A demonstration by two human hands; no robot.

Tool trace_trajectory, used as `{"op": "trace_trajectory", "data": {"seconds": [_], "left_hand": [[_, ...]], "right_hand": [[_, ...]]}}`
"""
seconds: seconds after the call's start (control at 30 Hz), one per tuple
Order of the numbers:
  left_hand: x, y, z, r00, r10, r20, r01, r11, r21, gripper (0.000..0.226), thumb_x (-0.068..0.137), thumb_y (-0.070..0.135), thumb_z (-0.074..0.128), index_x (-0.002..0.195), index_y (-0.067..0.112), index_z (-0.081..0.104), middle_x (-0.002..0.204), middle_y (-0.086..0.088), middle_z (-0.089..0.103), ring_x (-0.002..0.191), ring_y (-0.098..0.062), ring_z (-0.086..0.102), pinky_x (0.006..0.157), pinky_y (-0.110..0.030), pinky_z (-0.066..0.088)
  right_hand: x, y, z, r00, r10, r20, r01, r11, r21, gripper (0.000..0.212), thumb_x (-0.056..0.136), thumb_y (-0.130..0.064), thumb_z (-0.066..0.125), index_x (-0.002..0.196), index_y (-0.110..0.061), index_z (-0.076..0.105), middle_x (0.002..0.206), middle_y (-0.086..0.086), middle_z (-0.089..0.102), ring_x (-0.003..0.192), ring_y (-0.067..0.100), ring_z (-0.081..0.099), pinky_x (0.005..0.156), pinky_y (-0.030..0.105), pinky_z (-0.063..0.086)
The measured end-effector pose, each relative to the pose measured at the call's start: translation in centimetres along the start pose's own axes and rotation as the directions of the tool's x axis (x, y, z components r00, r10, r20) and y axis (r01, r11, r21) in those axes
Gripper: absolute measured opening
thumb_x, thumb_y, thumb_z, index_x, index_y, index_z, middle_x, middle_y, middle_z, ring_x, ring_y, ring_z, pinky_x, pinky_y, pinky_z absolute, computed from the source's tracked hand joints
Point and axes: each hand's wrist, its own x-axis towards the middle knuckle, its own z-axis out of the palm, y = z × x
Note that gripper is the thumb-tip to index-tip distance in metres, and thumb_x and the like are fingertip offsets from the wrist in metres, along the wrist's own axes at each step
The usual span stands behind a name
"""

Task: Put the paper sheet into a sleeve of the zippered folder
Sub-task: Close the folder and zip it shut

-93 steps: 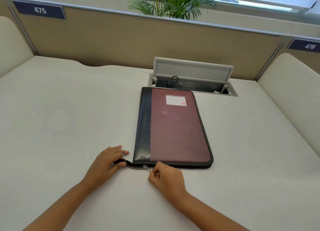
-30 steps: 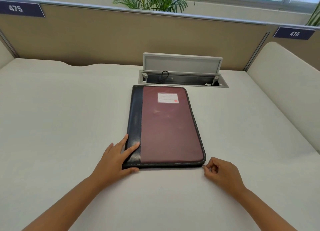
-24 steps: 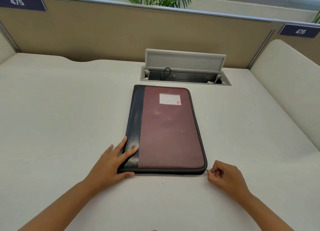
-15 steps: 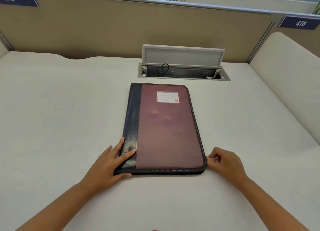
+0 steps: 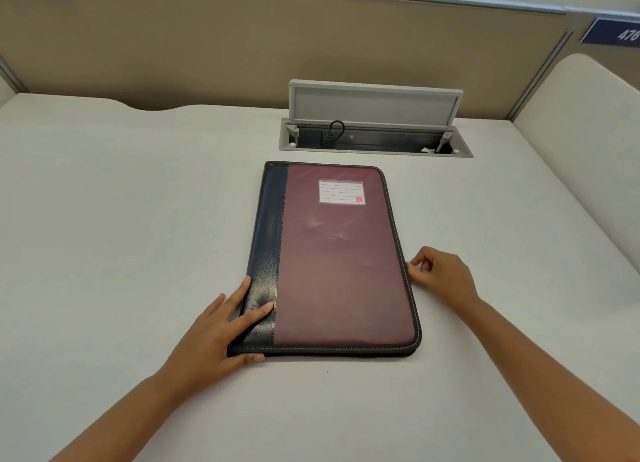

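Your zippered folder [image 5: 332, 257] lies flat and closed on the white tabletop [image 5: 121, 219], spine side toward your left, its label window [image 5: 341, 192] at the far end, just short of the open cable box [image 5: 375, 136] set into the desk. No paper sheet shows anywhere in view, so it is either inside the folder or out of frame; I cannot tell which.

Your left hand [image 5: 214, 337] rests on the near left corner, fingers straight and spread across the dark spine strip, thumb against the near edge, pressing and not gripping. Your right hand [image 5: 440, 276] sits at the right edge about halfway along, thumb and forefinger pinched together right at the zip track. The pull itself is too small to make out, but the pinch sits where it would run.

Judging by its looks, the folder is a padded, leather-like case: stiff enough to stay flat, with some give in the maroon cover, which shows shallow creases. It seems light enough to skid on this smooth surface, so the left-hand pressure matters while the zip is drawn. The rounded far corner is where a zip tends to bind; ease it round there. Once it is unzipped, take the cover by its free right edge to open it. A loose sheet will be floppy, so support it along one edge when feeding it into a sleeve.
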Motion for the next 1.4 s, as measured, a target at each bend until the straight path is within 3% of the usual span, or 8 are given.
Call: {"op": "trace_trajectory", "data": {"seconds": [0.5, 0.73, 0.83, 0.93, 1.0, 1.07, 1.17, 1.4], "left_hand": [[0.1, -0.2, 0.0, 1.0, -0.014, 0.004, 0.015, 0.999, -0.035, 0.067, 0.075, 0.076, 0.043, 0.135, 0.056, 0.022, 0.155, -0.001, 0.012, 0.133, -0.021, 0.033, 0.113, -0.023, 0.007], [0.4, -0.3, -0.4, 0.999, 0.04, -0.007, -0.041, 0.986, -0.164, 0.066, 0.074, 0.078, 0.042, 0.134, 0.053, 0.032, 0.156, 0.004, 0.012, 0.142, -0.005, 0.01, 0.113, -0.023, 0.012], [1.4, 0.5, -1.7, 0.987, -0.147, -0.062, 0.108, 0.901, -0.42, 0.058, 0.07, 0.079, 0.043, 0.122, 0.052, 0.045, 0.14, 0.028, 0.034, 0.13, 0.005, 0.033, 0.103, -0.015, 0.028], [4.0, 1.1, -2.2, 0.932, -0.354, -0.085, 0.252, 0.797, -0.549, 0.055, 0.064, 0.08, 0.047, 0.112, 0.053, 0.046, 0.115, 0.026, 0.051, 0.108, 0.008, 0.049, 0.093, -0.019, 0.038], [6.1, 0.9, -2.0, 0.918, -0.388, -0.086, 0.295, 0.81, -0.508, 0.068, 0.064, 0.074, 0.047, 0.123, 0.041, 0.042, 0.124, 0.018, 0.049, 0.108, 0.005, 0.049, 0.095, -0.027, 0.039], [8.0, 0.3, -1.5, 0.923, -0.369, -0.111, 0.298, 0.865, -0.404, 0.089, 0.064, 0.076, 0.043, 0.136, 0.024, 0.037, 0.14, 0.004, 0.042, 0.122, -0.011, 0.044, 0.103, -0.037, 0.035], [10.3, -0.3, -1.2, 0.92, -0.374, -0.118, 0.327, 0.897, -0.296, 0.094, 0.066, 0.076, 0.035, 0.142, 0.021, 0.027, 0.152, -0.002, 0.027, 0.137, -0.021, 0.029, 0.11, -0.049, 0.028], [12.3, -0.6, -2.1, 0.923, -0.368, -0.114, 0.333, 0.911, -0.244, 0.097, 0.065, 0.077, 0.028, 0.144, 0.021, 0.023, 0.155, -0.002, 0.017, 0.141, -0.019, 0.02, 0.112, -0.045, 0.022]], "right_hand": [[7.7, -1.2, 0.8, 0.996, 0.062, -0.068, -0.059, 0.997, 0.047, 0.016, 0.083, -0.035, 0.061, 0.074, -0.021, 0.059, 0.06, -0.012, 0.052, 0.066, 0.013, 0.054, 0.051, 0.021, 0.034], [9.5, -2.3, 1.9, 0.984, 0.116, -0.135, -0.113, 0.993, 0.029, 0.022, 0.087, -0.038, 0.054, 0.087, -0.018, 0.062, 0.074, -0.006, 0.059, 0.072, 0.018, 0.056, 0.063, 0.027, 0.038], [9.2, -2.3, 2.4, 0.982, 0.113, -0.153, -0.112, 0.994, 0.017, 0.023, 0.091, -0.04, 0.048, 0.089, -0.02, 0.059, 0.074, -0.005, 0.059, 0.07, 0.019, 0.056, 0.062, 0.028, 0.036], [8.8, -2.0, 2.7, 0.987, 0.048, -0.153, -0.05, 0.999, -0.005, 0.02, 0.094, -0.037, 0.043, 0.096, -0.022, 0.057, 0.073, -0.003, 0.06, 0.069, 0.021, 0.058, 0.06, 0.028, 0.037], [8.7, -2.0, 2.6, 0.991, 0.019, -0.132, -0.02, 1.0, -0.005, 0.017, 0.094, -0.031, 0.043, 0.101, -0.025, 0.057, 0.072, 0.0, 0.06, 0.068, 0.021, 0.057, 0.058, 0.028, 0.038], [8.8, -2.0, 2.4, 0.994, 0.004, -0.111, -0.003, 1.0, 0.007, 0.018, 0.094, -0.025, 0.044, 0.103, -0.025, 0.059, 0.072, 0.002, 0.061, 0.068, 0.021, 0.057, 0.056, 0.028, 0.038], [9.3, -2.0, 1.9, 0.997, -0.005, -0.08, 0.009, 0.999, 0.048, 0.018, 0.093, -0.022, 0.048, 0.104, -0.022, 0.062, 0.071, 0.003, 0.056, 0.068, 0.02, 0.054, 0.053, 0.024, 0.036], [9.1, -1.4, 1.8, 0.999, -0.052, -0.012, 0.053, 0.993, 0.109, 0.014, 0.092, -0.022, 0.053, 0.099, -0.019, 0.065, 0.058, -0.003, 0.045, 0.057, 0.014, 0.043, 0.053, 0.026, 0.034]]}}
